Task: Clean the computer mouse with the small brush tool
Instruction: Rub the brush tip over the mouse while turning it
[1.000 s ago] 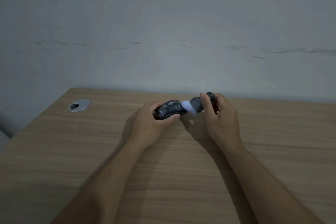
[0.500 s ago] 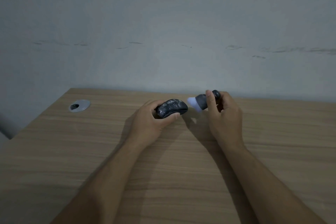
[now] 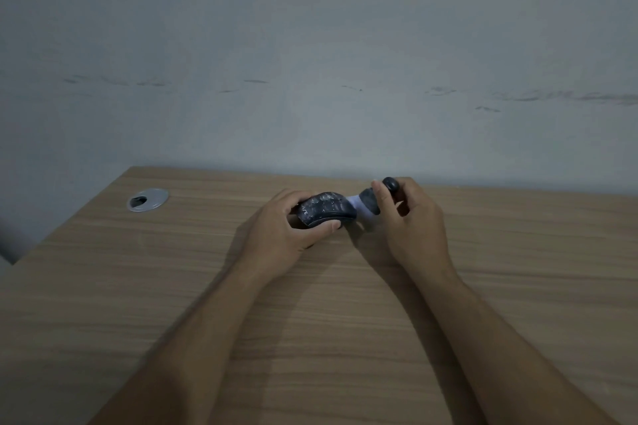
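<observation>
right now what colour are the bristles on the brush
White, on the brush in the right hand, against the dark mouse; the head view shows it.

Mouse (image 3: pixel 326 209): black, mottled with pale grey-white specks and faint lettering. Brush (image 3: pixel 371 202): dark grey body, white bristle tip. Desk (image 3: pixel 310 321): light brown wood grain. Cable grommet (image 3: pixel 147 199): silver. Wall (image 3: pixel 310 45): pale grey, dark scuff marks.

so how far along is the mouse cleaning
Setup is done: the left hand holds the mouse above the desk, and the right hand holds the brush. In hand: the white bristles meet the mouse's right end. Left: pale specks across its top, so brushing looks far from finished.
</observation>
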A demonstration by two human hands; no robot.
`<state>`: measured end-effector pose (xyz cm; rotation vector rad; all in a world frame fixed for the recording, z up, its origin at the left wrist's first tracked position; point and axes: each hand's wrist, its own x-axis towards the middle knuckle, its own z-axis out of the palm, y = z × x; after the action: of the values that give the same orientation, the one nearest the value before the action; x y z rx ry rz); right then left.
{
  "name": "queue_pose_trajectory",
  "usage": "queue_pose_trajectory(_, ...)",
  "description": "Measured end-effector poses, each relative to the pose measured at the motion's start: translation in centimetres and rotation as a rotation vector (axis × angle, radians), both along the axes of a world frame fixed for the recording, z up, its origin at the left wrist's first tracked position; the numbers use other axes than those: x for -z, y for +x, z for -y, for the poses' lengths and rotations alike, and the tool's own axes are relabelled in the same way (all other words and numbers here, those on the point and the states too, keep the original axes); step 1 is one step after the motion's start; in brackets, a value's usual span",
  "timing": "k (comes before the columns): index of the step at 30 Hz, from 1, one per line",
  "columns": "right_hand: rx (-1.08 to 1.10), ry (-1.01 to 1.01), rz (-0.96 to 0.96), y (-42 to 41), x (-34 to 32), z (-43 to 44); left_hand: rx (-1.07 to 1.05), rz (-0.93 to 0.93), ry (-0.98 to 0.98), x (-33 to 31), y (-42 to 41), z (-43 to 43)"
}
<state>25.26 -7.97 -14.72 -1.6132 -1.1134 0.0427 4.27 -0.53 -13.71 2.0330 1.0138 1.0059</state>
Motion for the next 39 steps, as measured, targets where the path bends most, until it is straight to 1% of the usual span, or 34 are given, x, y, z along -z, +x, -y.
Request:
queue_pose_trajectory(2, 0.037, 0.032, -0.066, 0.17, -0.22, 0.05, 0.021, 0.019, -0.022, 0.05, 0.04, 0.10)
queue_pose_trajectory(4, -0.005, 0.075, -0.101, 0.15, -0.42, 0.27, 0.027, 0.015, -0.013, 0.11, 0.05, 0.09)
queue_pose_trajectory(6, -0.068, 0.058, -0.070, -0.08, -0.28, 0.24, 0.030, -0.003, 0.003, 0.09, -0.03, 0.04)
queue_pose_trajectory(9, -0.022, 0.020, -0.052, 0.01, 0.00, -0.09, 0.056, 0.000, -0.012, 0.06, -0.06, -0.02)
queue_pose_trajectory(11, -0.008, 0.052, -0.109, 0.15, -0.25, 0.12, 0.076, 0.025, -0.035, 0.03, 0.05, 0.06)
queue_pose_trajectory(13, -0.065, 0.078, -0.159, 0.14, -0.47, 0.30, 0.076, 0.028, -0.028, 0.09, 0.16, 0.01)
queue_pose_trajectory(15, -0.107, 0.054, -0.147, 0.04, -0.32, 0.15, 0.068, 0.021, -0.020, 0.19, 0.08, -0.13)
queue_pose_trajectory(18, -0.023, 0.029, -0.099, 0.08, -0.18, -0.11, 0.069, 0.032, -0.038, 0.27, -0.02, -0.17)
queue_pose_trajectory(20, 0.014, 0.068, -0.161, 0.12, -0.41, 0.04, 0.062, 0.042, -0.045, 0.33, 0.08, -0.18)
queue_pose_trajectory(22, -0.022, 0.106, -0.220, 0.03, -0.64, 0.29, 0.055, 0.049, -0.042, 0.32, 0.20, -0.18)
queue_pose_trajectory(24, -0.091, 0.085, -0.182, -0.08, -0.52, 0.33, 0.050, 0.042, -0.017, 0.37, 0.19, -0.26)
queue_pose_trajectory(26, -0.077, 0.039, -0.097, -0.06, -0.31, 0.23, 0.052, 0.039, -0.016, 0.34, 0.08, -0.21)
queue_pose_trajectory(28, -0.033, 0.054, -0.112, -0.05, -0.38, 0.21, 0.059, 0.060, -0.038, 0.39, 0.06, -0.17)
queue_pose_trajectory(31, -0.090, 0.088, -0.167, -0.18, -0.65, 0.37, 0.055, 0.062, -0.031, 0.38, 0.17, -0.20)
queue_pose_trajectory(35, -0.176, 0.031, -0.065, -0.36, -0.65, 0.52, 0.049, 0.039, -0.017, 0.16, 0.05, -0.14)
queue_pose_trajectory(37, -0.156, 0.042, -0.038, -0.46, -0.66, 0.52, 0.045, 0.032, -0.015, 0.13, 0.05, -0.07)
queue_pose_trajectory(39, -0.117, 0.088, -0.058, -0.45, -0.69, 0.44, 0.037, 0.041, -0.020, 0.15, 0.07, -0.10)
